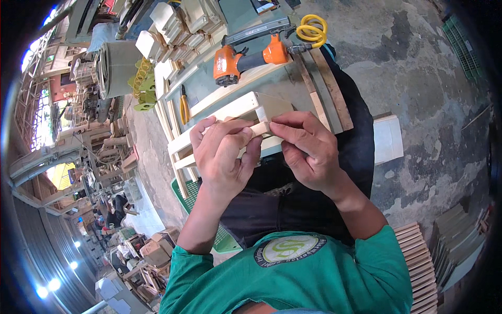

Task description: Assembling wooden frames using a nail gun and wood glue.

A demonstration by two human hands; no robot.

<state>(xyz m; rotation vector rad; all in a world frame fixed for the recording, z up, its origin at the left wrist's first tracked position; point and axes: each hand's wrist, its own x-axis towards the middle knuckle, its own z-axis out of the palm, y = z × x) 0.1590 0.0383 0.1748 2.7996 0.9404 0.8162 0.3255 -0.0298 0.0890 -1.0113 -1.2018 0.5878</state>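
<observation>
A light wooden frame [226,112] of thin slats lies over the bench in front of me. My left hand [222,154] is closed around a short wooden strip [260,129] at the frame's near side, thumb and fingers pressed to it. At the strip's right end my right hand [309,152] pinches with thumb and forefinger; whether something small is between those fingertips I cannot make out. Beyond the frame an orange and black nail gun [251,62] rests on its side. Pliers with yellow handles [184,109] lie left of the frame.
A yellow coiled air hose [312,32] joins the nail gun. Stacked wooden pieces [175,31] fill the bench's far left. A green plastic basket [226,242] stands below my left forearm. Slats [415,261] are piled at the lower right, and a white board [387,138] lies on the concrete floor.
</observation>
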